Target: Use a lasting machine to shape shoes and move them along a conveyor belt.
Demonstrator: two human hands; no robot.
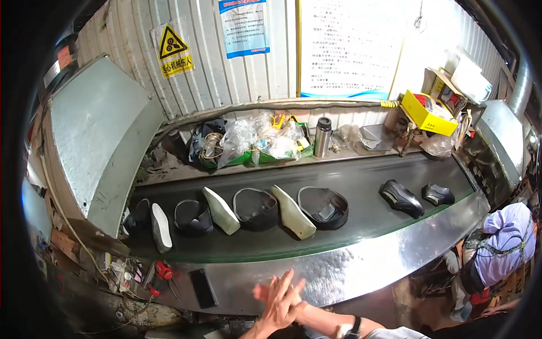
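Observation:
My two hands meet palm to palm over the near metal edge of the belt table, partly overlapping. My left hand (276, 308) is in front with its fingers stretched upward. Behind it lies my right hand (297, 305), whose fingers reach out past the left one, partly hidden and blurred. I see nothing held in either. Beyond them on the dark belt (361, 198) stands a row of black shoe uppers (262, 217) alternating with pale wedge soles (293, 217). Left of my hands, a black phone (203, 288) lies on the metal edge.
Two black shoes (401, 199) sit at the belt's right. Along the back are plastic bags (276, 138), a steel flask (323, 137) and a yellow box (427, 114). A red-handled tool (164, 271) lies left. Another person (502, 243) is at the right.

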